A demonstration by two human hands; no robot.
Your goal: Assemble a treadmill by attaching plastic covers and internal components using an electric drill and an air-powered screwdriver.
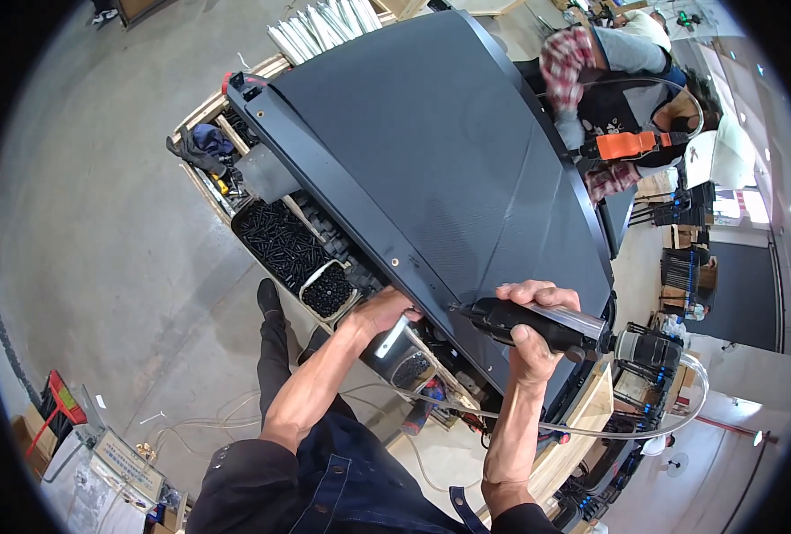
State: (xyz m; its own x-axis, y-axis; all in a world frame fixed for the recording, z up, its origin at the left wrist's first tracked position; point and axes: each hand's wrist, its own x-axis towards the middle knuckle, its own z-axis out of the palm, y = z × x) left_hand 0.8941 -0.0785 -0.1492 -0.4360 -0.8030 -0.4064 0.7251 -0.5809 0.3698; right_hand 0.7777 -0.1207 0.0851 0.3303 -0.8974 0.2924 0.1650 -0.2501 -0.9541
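Observation:
My right hand point(538, 334) is wrapped round a black and silver air screwdriver point(551, 326), held level over the near part of the long black treadmill deck point(413, 142). The tool's tip points left, close to the deck's dark side rail point(360, 218). A clear air hose point(700, 392) loops from the tool's rear end. At the rail's near edge is my left hand point(382, 311), its fingers curled and partly hidden by the rail; what they hold, if anything, is hidden. Beside that hand stands a small tub of black nuts or short fasteners point(329, 289).
A bin of long black screws point(280, 240) lies left of the rail. A clear-fronted container point(397, 356) and a red and blue power tool point(425, 405) sit below the rail. Across the deck, a person in checked sleeves point(566, 67) works near an orange tool point(627, 145). White tubes point(324, 31) lie behind.

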